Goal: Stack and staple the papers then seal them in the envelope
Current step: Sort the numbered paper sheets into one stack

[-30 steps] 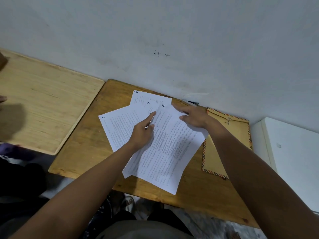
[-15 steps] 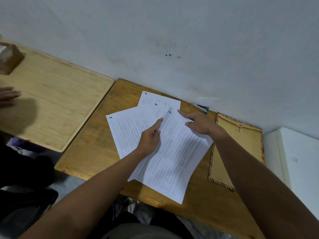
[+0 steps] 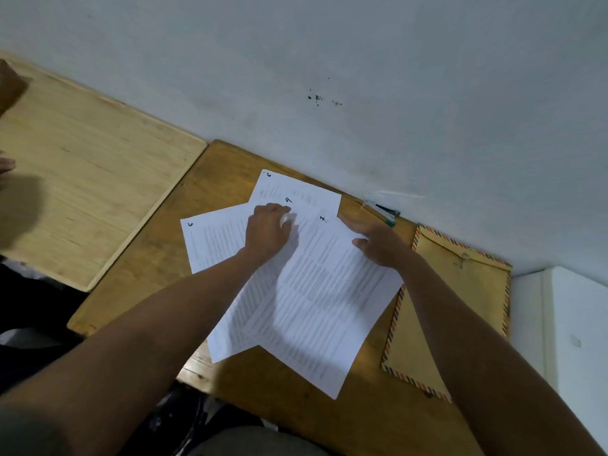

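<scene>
Several printed white sheets lie fanned out on a brown wooden desk [image 3: 154, 258]. The top sheet [image 3: 329, 291] carries a handwritten number, as do the sheet to the left [image 3: 214, 241] and the rear sheet [image 3: 296, 187]. My left hand [image 3: 267, 232] rests on the middle sheets with its fingers curled, pinching a sheet's edge near the top. My right hand [image 3: 378, 243] lies flat on the top sheet's upper right corner. A tan envelope [image 3: 460, 311] with a striped border sits to the right, flap at the wall. A stapler [image 3: 386, 212] lies by the wall behind my right hand.
A lighter wooden tabletop [image 3: 85, 192] adjoins the desk on the left, where another person's hand [image 3: 5, 164] shows at the frame edge. A white box [image 3: 575, 324] stands right of the envelope. A grey wall [image 3: 362, 77] closes off the desk's far side.
My left hand has slid up the sheets toward their top and its fingers have curled onto a sheet's edge. My right hand has stayed on the top sheet's corner.
</scene>
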